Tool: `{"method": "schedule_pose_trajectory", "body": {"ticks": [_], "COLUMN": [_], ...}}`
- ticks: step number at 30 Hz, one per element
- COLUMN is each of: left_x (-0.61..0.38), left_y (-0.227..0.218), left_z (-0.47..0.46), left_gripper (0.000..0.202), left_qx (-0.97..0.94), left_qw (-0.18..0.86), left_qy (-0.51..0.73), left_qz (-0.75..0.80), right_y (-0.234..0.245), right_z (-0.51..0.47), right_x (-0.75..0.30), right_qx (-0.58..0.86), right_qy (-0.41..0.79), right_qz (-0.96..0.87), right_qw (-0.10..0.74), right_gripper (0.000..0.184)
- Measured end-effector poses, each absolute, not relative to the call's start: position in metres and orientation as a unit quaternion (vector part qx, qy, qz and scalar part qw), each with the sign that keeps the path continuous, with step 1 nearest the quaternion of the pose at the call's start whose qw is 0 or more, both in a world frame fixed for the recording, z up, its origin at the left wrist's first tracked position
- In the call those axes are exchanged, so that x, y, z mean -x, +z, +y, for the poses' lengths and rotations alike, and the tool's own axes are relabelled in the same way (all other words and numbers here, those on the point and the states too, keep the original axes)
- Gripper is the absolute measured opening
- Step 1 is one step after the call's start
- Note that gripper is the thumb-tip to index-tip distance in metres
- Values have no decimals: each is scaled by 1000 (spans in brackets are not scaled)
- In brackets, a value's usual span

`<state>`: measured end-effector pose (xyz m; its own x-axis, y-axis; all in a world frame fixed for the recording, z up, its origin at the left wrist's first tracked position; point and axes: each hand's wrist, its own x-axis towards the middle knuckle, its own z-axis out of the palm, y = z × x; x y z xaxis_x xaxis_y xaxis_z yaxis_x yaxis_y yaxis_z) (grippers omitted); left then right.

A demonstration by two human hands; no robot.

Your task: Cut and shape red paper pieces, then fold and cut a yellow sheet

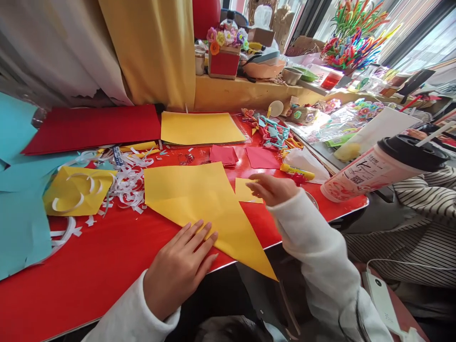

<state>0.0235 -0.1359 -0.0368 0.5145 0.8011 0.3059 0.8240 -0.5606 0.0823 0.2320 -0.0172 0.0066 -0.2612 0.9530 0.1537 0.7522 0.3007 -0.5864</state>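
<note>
A large sheet of yellow paper (192, 194) lies on the red tabletop in front of me, its slanted lower edge running to a pointed corner (269, 269) that sticks out past the table's front edge. My left hand (181, 263) rests flat on that lower edge, fingers stretched out. To the right of the sheet, my right hand (272, 188) hovers by a small yellow paper square (244, 190), partly covering it. Its fingers are bent and apart, with nothing visible between them. Dark pink paper squares (261, 157) lie just beyond.
Stacks of red paper (96, 126) and yellow paper (199, 127) line the back. White paper strips (130, 183) and blue sheets (21, 209) are at left. A glue stick (297, 171), a pink drink cup (370, 166) and a person in a striped sleeve (423, 194) are at right.
</note>
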Motion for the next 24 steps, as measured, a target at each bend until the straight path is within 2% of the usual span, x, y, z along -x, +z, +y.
{"method": "schedule_pose_trajectory", "body": {"ticks": [3, 5, 7, 11, 21, 24], "left_x": [-24, -25, -26, -23, -9, 2], "left_y": [-37, -36, -34, -31, -30, -30], "left_z": [-135, -134, -132, -130, -132, -132], "left_gripper": [37, 36, 36, 39, 53, 50], "left_qx": [867, 867, 870, 878, 896, 897], "left_qw": [55, 64, 73, 93, 75, 58], "left_qy": [-165, -168, -163, -152, -124, -112], "left_qz": [-466, -465, -460, -444, -419, -423], "right_y": [2, -13, -31, -50, -56, -53], "right_z": [-63, -88, -103, -109, -114, -114], "right_x": [-237, -235, -233, -236, -227, -224], "right_qx": [412, 273, 224, 220, 263, 279], "right_qy": [110, 97, 80, 62, 48, 66], "right_qz": [-853, -920, -948, -959, -941, -933], "right_qw": [301, 264, 210, 166, 207, 216], "right_gripper": [31, 46, 54, 57, 42, 36]}}
